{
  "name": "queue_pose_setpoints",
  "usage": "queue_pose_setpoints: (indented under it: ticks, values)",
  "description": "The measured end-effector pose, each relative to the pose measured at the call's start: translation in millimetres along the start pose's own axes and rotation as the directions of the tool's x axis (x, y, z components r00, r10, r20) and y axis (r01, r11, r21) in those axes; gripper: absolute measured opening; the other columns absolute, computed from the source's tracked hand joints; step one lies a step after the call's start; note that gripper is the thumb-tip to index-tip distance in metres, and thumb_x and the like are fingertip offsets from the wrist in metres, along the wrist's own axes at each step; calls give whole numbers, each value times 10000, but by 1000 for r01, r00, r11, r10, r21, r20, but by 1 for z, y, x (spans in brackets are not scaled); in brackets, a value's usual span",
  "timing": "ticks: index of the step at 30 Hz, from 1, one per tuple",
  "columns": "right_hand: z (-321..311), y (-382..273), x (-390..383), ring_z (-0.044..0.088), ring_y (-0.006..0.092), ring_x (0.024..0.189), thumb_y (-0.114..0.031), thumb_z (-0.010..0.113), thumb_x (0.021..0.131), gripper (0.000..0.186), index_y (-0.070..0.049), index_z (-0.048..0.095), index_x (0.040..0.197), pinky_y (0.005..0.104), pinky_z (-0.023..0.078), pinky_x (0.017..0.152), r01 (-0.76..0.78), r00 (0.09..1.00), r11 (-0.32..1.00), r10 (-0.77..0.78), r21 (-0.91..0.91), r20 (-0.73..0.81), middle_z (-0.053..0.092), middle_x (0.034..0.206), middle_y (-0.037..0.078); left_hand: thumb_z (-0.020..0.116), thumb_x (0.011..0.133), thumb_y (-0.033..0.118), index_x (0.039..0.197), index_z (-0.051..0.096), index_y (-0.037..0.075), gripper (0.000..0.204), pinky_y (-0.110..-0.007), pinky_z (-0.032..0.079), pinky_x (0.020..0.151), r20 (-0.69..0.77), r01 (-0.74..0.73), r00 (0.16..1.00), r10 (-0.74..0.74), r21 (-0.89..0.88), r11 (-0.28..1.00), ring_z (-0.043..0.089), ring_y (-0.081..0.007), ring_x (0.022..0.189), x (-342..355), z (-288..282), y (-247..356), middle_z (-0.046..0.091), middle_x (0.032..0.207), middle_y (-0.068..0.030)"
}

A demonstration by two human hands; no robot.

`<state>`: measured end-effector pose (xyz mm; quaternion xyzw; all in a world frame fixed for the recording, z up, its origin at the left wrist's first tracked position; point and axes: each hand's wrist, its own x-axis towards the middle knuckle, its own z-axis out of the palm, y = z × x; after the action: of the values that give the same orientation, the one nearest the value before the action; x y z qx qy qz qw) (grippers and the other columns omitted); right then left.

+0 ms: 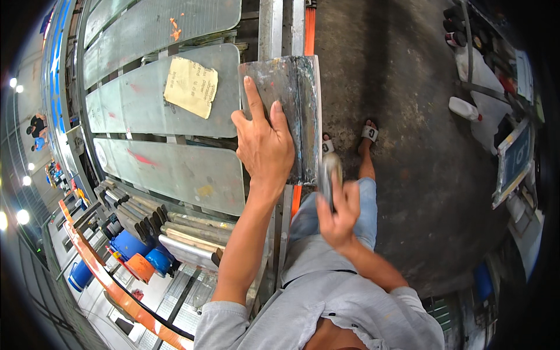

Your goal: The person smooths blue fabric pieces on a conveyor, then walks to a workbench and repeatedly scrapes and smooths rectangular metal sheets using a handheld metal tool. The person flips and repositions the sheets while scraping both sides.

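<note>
A dark, paint-stained board (308,116) with a pale strip along its right edge lies at the right end of the metal racks. My left hand (265,143) presses down on its left part, index finger and thumb stretched out, the other fingers bent. Beside the board's lower right edge, my right hand (340,219) is closed round a rounded grey and tan tool (326,181). Motion blurs this tool, so its exact kind does not show, nor whether it touches the edge. Left of the board, a torn tan sheet of printed paper (191,86) rests on a grey panel.
Several grey rounded panels (169,175) span the rack to my left. Below them lie squeegee-like bars (192,230), with blue and orange containers (140,267) farther down. A white bottle (465,109) and a framed screen (516,157) are at right. People (38,131) stand far left.
</note>
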<state>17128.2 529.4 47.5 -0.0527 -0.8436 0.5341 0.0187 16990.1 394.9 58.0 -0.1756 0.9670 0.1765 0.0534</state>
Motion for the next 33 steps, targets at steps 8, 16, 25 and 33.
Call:
queue_pose_setpoints:
  ticks: [8, 16, 25, 33]
  values:
    - [-2, 21, 15, 498, 233, 753, -30, 672, 850, 547, 56, 554, 1377, 339, 430, 651, 127, 980, 990, -134, -60, -149, 513, 858, 111, 493, 1014, 404, 1544, 355, 124, 615, -507, 521, 641, -94, -39, 995, 37, -10, 999, 616, -432, 761, -1, 2, -2, 496, 975, -228]
    - [28, 3, 15, 488, 220, 739, -43, 684, 839, 526, -22, 609, 1359, 333, 440, 665, 108, 979, 994, -105, 7, -175, 488, 850, 110, 463, 1017, 466, 1535, 381, 163, 606, -523, 523, 667, -96, -20, 995, 21, 8, 1000, 634, -449, 785, -1, 7, -7, 520, 983, -239]
    - [29, 14, 15, 480, 209, 753, -30, 669, 852, 543, -9, 576, 1386, 334, 425, 687, 136, 977, 991, -135, -2, -166, 513, 851, 92, 431, 1016, 495, 1545, 376, 203, 607, -538, 511, 741, -133, -5, 991, 10, 37, 999, 640, -474, 844, 2, 5, -1, 553, 1009, -257]
    - [33, 7, 22, 474, 181, 730, -25, 692, 828, 540, -35, 608, 1361, 326, 418, 669, 98, 973, 995, -92, 17, -213, 509, 811, 62, 424, 1018, 511, 1542, 379, 210, 606, -541, 509, 745, -136, -18, 990, 23, 35, 999, 636, -477, 835, -1, 12, -6, 554, 995, -260]
